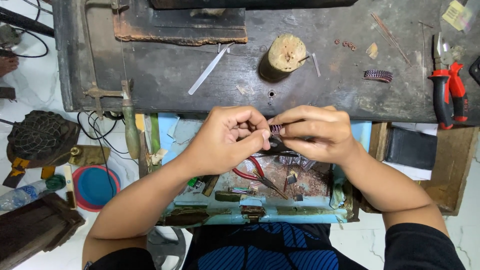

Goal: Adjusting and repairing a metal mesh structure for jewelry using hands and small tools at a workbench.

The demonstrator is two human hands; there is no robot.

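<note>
Pinching a small coiled piece (pixel 275 129), long axis upright, both hands' fingers (pixel 260 131) grip it.

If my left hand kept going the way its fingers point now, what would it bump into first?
The left hand points right, fingertips pinching a small ribbed metal piece. It already touches that piece; just past it comes the right hand, holding the other side. Depth looks about level.

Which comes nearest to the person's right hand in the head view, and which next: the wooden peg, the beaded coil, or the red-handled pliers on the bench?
From the right hand:
1. Wooden peg, up and slightly left.
2. Beaded coil, upper right.
3. Red-handled pliers, far right edge.
</note>
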